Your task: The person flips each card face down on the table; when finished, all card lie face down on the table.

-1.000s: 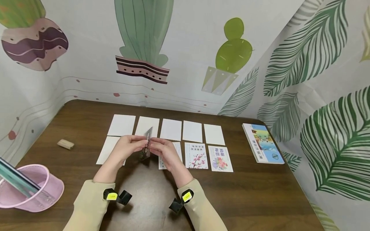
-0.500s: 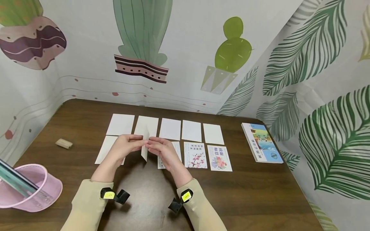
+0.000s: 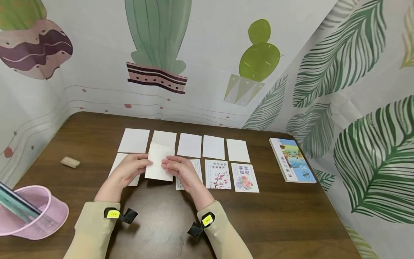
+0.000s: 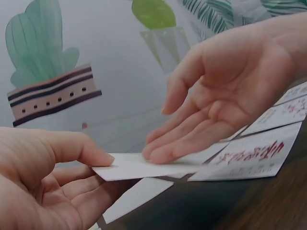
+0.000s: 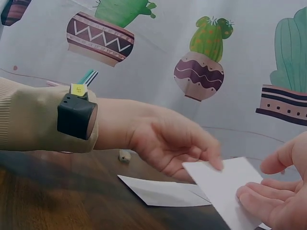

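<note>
Dark wood desk [image 3: 168, 223], set into a corner of cactus- and leaf-print curtains that hang close along its back and right edges.

Held item: one blank white card [image 3: 159, 166], face down, lifted just above the desk at the second place of the near row. Left hand [image 3: 129, 169]: grip pinches the card's left edge, thumb on top and fingers beneath. Right hand [image 3: 179, 170]: fingers nearly straight, tips resting on the card's right part, thumb raised clear of it.

Far row: five blank cards [image 3: 191, 145], evenly gapped, none touching. Near row: one blank card [image 3: 118, 163] partly under the left hand, a printed card [image 3: 196, 169] partly under the right hand, then a blossom card [image 3: 218, 174] and a flower card [image 3: 244, 177].

Periphery: small wooden block [image 3: 70, 162] near the left edge; pink mesh holder [image 3: 30, 212] at the front left corner; booklet stack [image 3: 292, 160] near the right edge. Open desk lies in front of the near row, between the sleeves.
</note>
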Motion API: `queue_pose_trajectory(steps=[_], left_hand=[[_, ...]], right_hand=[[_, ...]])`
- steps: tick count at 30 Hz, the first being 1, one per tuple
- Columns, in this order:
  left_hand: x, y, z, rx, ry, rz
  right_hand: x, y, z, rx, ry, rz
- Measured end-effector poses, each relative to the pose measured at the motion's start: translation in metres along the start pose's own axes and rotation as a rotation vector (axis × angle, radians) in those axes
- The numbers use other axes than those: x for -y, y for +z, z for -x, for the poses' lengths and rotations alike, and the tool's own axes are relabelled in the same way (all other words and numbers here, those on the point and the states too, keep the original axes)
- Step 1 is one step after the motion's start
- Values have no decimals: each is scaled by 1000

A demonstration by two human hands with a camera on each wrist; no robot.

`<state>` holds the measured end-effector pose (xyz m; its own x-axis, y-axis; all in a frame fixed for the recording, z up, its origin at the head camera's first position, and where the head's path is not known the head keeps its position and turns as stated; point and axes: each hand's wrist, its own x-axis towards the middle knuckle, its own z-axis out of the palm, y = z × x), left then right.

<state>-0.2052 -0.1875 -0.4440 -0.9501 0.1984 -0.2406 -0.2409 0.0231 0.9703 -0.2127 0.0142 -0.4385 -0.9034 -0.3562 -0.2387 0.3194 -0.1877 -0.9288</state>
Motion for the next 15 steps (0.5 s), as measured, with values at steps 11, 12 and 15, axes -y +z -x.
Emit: queue_pose_trajectory(steps=[11,12,15], left_hand=[[15,-9,-4,-15,-59,-87],[15,-9,-4,-16,-65,-100],[16,-7,-3,-27,-79,-136]], right_hand=[[-10,-4,-4,-30,28,20],[-11,-4,-5,-33,33,27],[-15,-5,-7,-36,53,40]])
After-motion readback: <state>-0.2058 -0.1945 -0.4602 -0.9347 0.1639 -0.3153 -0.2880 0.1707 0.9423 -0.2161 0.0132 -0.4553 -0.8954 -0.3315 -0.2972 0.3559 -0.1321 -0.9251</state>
